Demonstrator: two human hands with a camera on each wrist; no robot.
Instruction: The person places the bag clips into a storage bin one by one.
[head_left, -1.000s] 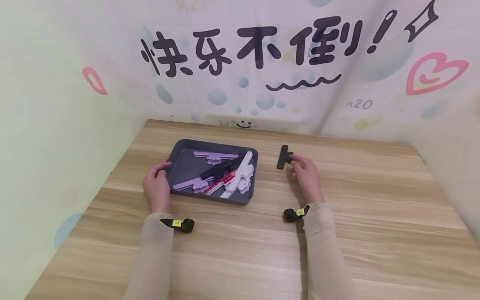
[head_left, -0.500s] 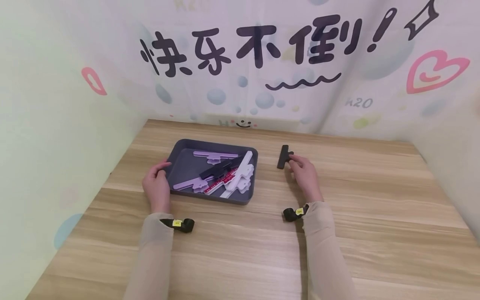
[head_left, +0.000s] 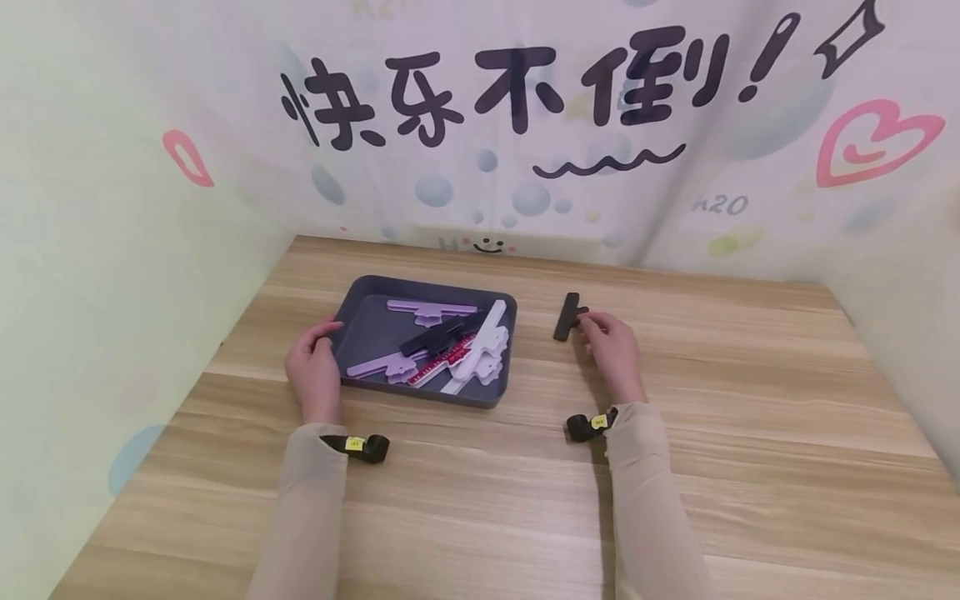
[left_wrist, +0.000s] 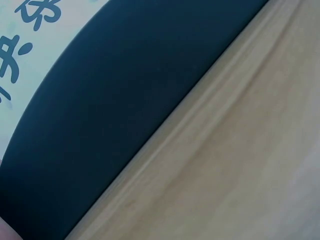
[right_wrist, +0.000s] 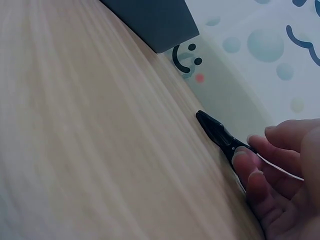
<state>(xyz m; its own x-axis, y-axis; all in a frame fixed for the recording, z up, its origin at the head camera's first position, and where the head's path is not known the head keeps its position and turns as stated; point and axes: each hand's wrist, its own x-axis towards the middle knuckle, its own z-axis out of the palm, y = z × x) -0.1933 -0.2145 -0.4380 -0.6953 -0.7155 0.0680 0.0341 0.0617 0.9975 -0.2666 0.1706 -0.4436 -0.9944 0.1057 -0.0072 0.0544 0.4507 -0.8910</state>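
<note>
My left hand [head_left: 313, 375] holds the left edge of a dark grey tray [head_left: 420, 398], fingers at its rim. In the left wrist view the tray's outer wall [left_wrist: 115, 100] fills much of the frame, with only a bit of the hand at the lower left corner. To the right of the tray, my right hand [head_left: 613, 357] pinches the handle of a black bag clip [head_left: 567, 317]. The right wrist view shows this black clip [right_wrist: 214, 129] close over the wood, its long jaw pointing away from the fingers [right_wrist: 242, 162].
Inside the tray lie several bag clips: purple ones [head_left: 431, 309], a black one [head_left: 431, 340], a red one [head_left: 442, 362] and white ones [head_left: 480, 342]. The wooden table [head_left: 480, 508] meets a printed wall cloth [head_left: 517, 200] at the back.
</note>
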